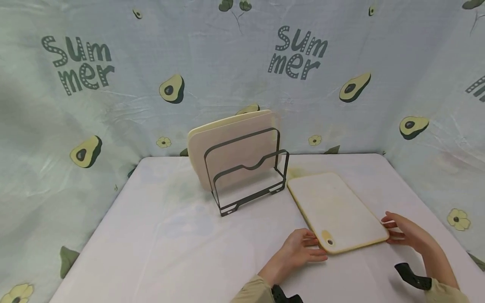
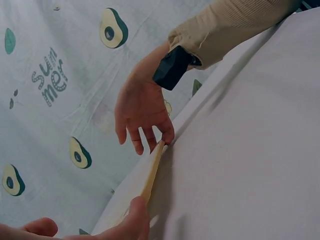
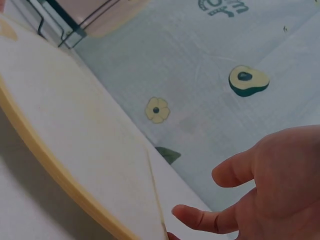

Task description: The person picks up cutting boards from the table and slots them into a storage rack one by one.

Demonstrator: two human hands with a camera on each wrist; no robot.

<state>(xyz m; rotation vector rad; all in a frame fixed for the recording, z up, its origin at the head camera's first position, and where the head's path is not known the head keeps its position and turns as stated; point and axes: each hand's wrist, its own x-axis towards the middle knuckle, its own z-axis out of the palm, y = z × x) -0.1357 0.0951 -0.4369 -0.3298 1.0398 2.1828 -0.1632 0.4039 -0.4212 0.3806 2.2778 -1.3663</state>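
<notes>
A white cutting board (image 1: 337, 210) with a yellow rim and a small hanging hole lies on the table right of the rack. At its near left corner is my left hand (image 1: 297, 252), with extended fingers touching the edge. Opposite, my right hand (image 1: 411, 233) has its fingertips at the near right corner, fingers spread and loosely bent. The left wrist view shows the board's yellow edge (image 2: 153, 172) running between my left hand (image 2: 127, 220) and my right hand (image 2: 142, 107). In the right wrist view, my right hand (image 3: 280, 185) is beside the board (image 3: 75, 135); some fingers are hidden.
A dark wire rack (image 1: 250, 198) stands left of the board. A pinkish cutting board (image 1: 235, 147) leans upright in its rear slot, with a cream one behind it. White cloth covers the table (image 1: 170, 252). A printed avocado curtain (image 1: 227, 63) hangs behind and at the sides.
</notes>
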